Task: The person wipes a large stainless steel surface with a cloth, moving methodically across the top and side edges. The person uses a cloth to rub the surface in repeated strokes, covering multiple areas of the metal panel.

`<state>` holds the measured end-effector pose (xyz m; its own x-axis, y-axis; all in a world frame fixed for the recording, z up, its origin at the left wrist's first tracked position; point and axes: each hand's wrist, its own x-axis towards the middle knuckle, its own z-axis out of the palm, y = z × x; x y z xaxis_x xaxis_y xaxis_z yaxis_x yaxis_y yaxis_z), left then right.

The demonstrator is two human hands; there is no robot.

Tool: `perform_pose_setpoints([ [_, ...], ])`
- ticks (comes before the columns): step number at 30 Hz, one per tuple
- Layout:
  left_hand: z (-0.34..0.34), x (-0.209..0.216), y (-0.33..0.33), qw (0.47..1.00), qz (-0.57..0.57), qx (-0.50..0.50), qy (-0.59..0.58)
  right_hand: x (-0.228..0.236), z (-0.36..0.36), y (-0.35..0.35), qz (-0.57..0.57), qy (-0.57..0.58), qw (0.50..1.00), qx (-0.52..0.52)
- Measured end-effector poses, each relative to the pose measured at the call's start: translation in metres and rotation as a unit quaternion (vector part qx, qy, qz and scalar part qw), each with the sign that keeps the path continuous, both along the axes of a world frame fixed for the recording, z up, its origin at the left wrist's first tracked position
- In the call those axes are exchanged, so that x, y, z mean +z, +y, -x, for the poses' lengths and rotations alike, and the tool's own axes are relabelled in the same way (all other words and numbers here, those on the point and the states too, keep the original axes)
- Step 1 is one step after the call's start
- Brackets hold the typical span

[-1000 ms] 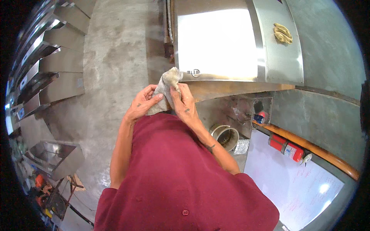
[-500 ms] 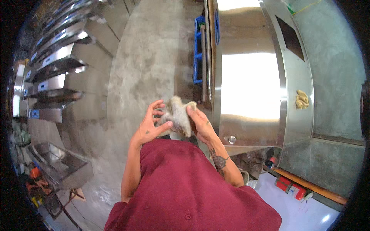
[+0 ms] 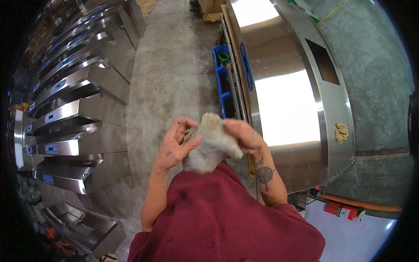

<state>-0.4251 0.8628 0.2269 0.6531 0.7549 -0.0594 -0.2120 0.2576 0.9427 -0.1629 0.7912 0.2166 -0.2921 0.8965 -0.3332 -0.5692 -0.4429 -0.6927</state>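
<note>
The fingers of the right hand [image 3: 244, 134] were closed over the upper right edge of a pale, crumpled cloth [image 3: 207, 150]. The left hand [image 3: 175, 144] was curved round the cloth's left side, thumb against it; blur hid whether those fingers gripped. The cloth was up between the hands, in front of a maroon shirt [image 3: 227, 209], well apart from any surface. Handling seemed midway: the cloth was gathered up, but neither folded flat nor put down. To the right stood a large, shiny steel unit [image 3: 286, 163], a second, yellowish cloth [image 3: 341, 132] lying bunched on its side panel. Beyond the hands was a blue bin [image 3: 215, 56]; further left, a row of steel housings [image 3: 102, 111]; lower right, a red fire extinguisher [image 3: 334, 208].
</note>
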Motion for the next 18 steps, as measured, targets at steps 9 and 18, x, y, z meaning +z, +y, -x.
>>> perform_pose_setpoints([
  [9,-0.107,-0.013,0.166,0.982,0.004,0.185,0.043,-0.069,-0.014,0.133,0.0,0.103,0.986,-0.133],
  [18,-0.168,-0.018,0.337,0.959,-0.052,0.029,0.277,-0.015,-0.124,0.317,0.041,-0.118,0.987,-0.104],
])
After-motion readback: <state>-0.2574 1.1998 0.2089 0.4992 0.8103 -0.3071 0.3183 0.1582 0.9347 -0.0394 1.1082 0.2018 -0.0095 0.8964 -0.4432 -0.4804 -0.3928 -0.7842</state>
